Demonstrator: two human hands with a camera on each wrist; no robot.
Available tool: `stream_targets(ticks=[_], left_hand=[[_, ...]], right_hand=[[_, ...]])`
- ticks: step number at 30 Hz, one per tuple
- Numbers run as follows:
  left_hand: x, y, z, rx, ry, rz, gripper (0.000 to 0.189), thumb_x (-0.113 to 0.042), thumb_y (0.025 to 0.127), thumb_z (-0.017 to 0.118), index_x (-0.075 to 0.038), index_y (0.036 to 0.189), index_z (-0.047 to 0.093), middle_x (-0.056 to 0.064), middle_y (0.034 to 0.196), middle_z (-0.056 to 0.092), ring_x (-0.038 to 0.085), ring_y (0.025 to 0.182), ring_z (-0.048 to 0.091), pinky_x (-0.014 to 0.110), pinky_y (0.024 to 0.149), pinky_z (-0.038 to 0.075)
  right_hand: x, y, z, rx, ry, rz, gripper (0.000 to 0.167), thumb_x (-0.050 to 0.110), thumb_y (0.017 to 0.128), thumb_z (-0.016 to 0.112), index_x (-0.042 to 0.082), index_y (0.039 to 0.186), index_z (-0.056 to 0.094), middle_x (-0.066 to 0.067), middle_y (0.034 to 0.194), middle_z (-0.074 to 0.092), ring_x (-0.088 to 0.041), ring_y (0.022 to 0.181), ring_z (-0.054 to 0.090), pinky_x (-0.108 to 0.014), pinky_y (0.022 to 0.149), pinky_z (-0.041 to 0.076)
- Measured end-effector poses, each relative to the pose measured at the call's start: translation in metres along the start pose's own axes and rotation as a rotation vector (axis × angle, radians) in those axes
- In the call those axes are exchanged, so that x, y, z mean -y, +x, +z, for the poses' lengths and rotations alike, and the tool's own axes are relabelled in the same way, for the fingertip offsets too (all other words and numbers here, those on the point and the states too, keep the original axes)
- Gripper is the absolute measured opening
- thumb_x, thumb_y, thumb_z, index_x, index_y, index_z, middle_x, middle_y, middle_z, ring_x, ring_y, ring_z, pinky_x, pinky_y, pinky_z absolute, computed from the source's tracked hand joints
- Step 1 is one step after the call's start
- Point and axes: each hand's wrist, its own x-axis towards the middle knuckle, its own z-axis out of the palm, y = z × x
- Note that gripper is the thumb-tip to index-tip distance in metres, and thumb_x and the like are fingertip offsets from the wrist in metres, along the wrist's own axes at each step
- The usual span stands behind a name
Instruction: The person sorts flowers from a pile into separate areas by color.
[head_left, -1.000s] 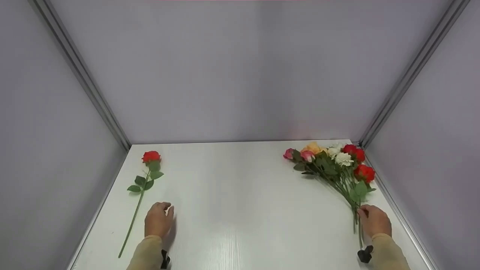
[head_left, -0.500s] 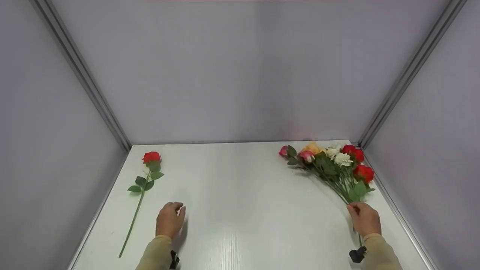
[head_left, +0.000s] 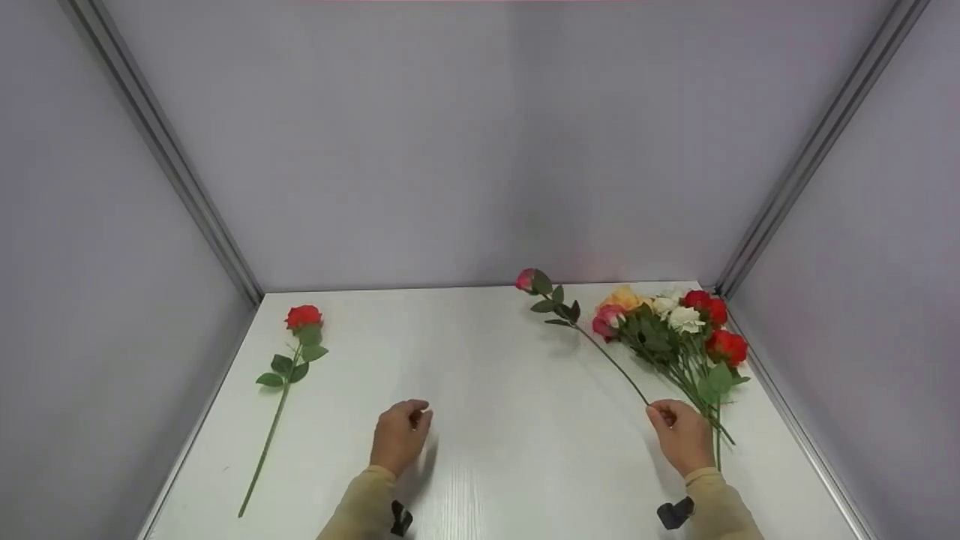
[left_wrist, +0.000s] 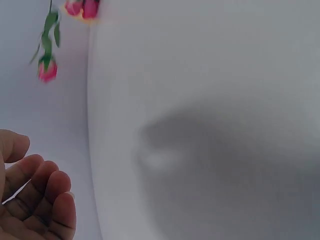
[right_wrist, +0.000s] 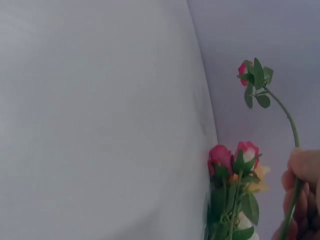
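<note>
At the far left, a red rose point(head_left: 285, 382) is lying alone on the desk point(head_left: 465, 360), its bloom pointing away from the person and its stem running down well to the left of the left hand point(head_left: 400, 433). That hand is hovering above the desk and casting a shadow just beside itself; its fingers are bending loosely, the thumb is standing apart from them, and it is holding nothing. Farther right, a single pink rose point(head_left: 575, 312) is reaching forward and leftward from the right hand point(head_left: 682, 435), its bloom overlapping the desk's far edge in the head view and its leaves hanging between bloom and grip. The right hand is pinching the stem between thumb and curled fingers, as the right wrist view is showing. Just beyond that hand and to its right, a mixed bunch point(head_left: 654, 334) is lying on the desk, with pink, yellow, white and red blooms fanning outward and stems gathering near the wrist. Whether the held stem is touching the bunch's stems is not showing clearly. The step in hand seems to be separating this one rose from the bunch. The next move is probably calling for a steady pinch and enough lift for the leaves to be clearing the neighbouring blooms, while the left hand is staying free to help.
</note>
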Motion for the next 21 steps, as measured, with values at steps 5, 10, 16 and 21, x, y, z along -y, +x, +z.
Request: stream_targets(ticks=[5, 10, 16, 21], left_hand=[[-0.031, 0.001, 0.027, 0.06, -0.125, 0.027, 0.016, -0.017, 0.092, 0.064, -0.007, 0.103, 0.071, -0.008, 0.077, 0.059, 0.007, 0.07, 0.054, 0.025, 0.063, 0.047], [-0.06, -0.002, 0.057, 0.106, -0.261, 0.014, 0.014, -0.02, 0.094, 0.063, -0.01, 0.101, 0.071, -0.009, 0.078, 0.061, 0.007, 0.071, 0.055, 0.025, 0.064, 0.047], [-0.095, -0.005, 0.092, 0.244, -0.475, -0.145, 0.02, -0.025, 0.095, 0.061, -0.008, 0.103, 0.069, -0.004, 0.082, 0.064, 0.008, 0.074, 0.06, 0.025, 0.066, 0.049], [-0.115, -0.007, 0.109, 0.295, -0.634, -0.274, 0.026, -0.025, 0.096, 0.06, -0.003, 0.108, 0.067, 0.002, 0.087, 0.066, 0.013, 0.078, 0.063, 0.028, 0.069, 0.052]], right_hand=[[0.022, -0.008, 0.019, -0.005, 0.079, -0.006, 0.005, 0.018, 0.088, 0.072, 0.013, 0.088, 0.071, 0.005, 0.073, 0.059, -0.011, 0.066, 0.052, -0.025, 0.058, 0.042], [0.045, -0.02, 0.042, -0.014, 0.164, -0.005, 0.005, 0.015, 0.087, 0.073, 0.01, 0.088, 0.071, 0.004, 0.072, 0.061, -0.012, 0.065, 0.053, -0.025, 0.057, 0.043], [0.078, -0.033, 0.07, 0.003, 0.237, 0.045, 0.006, 0.015, 0.086, 0.073, 0.01, 0.087, 0.07, 0.005, 0.072, 0.061, -0.011, 0.065, 0.054, -0.023, 0.057, 0.045], [0.104, -0.043, 0.09, 0.021, 0.275, 0.056, 0.005, 0.015, 0.086, 0.074, 0.012, 0.087, 0.07, 0.007, 0.072, 0.062, -0.01, 0.064, 0.055, -0.024, 0.057, 0.045]])
